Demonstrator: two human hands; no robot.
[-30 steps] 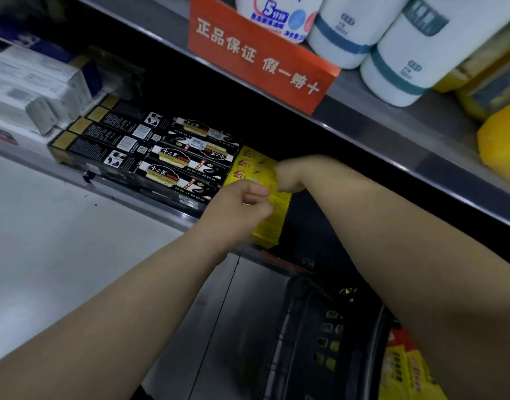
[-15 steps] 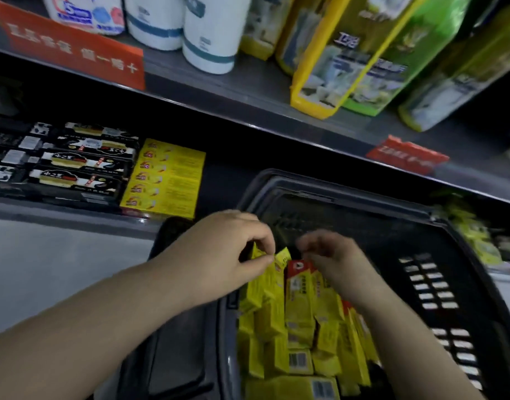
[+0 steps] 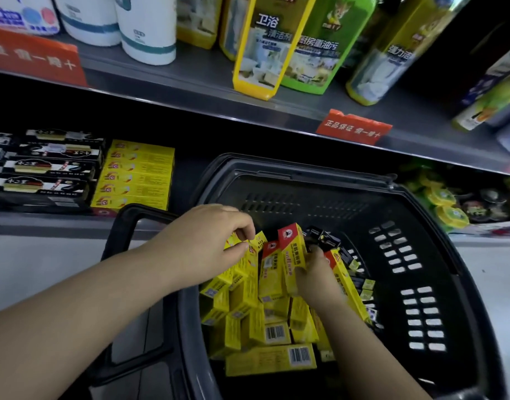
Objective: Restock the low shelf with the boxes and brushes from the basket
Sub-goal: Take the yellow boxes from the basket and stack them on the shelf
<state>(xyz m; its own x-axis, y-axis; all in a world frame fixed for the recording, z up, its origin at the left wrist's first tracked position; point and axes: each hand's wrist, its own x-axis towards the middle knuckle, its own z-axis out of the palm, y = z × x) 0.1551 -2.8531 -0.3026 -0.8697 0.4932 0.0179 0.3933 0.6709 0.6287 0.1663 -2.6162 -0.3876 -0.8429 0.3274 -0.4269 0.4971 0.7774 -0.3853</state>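
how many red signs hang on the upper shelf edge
2. One red sign is at the far left under the white rolls, partly cut off by the frame. The other is smaller, right of centre, above the basket. Others may lie out of view.

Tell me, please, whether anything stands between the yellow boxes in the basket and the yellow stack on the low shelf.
Nothing visible does. Left hand and right hand hold yellow boxes; only the basket handle lies toward the shelf stack.

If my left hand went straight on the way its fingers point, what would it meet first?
The left hand would meet the yellow box at its fingertips, which it seems to pinch; next, probably, the red-topped boxes in the right hand.
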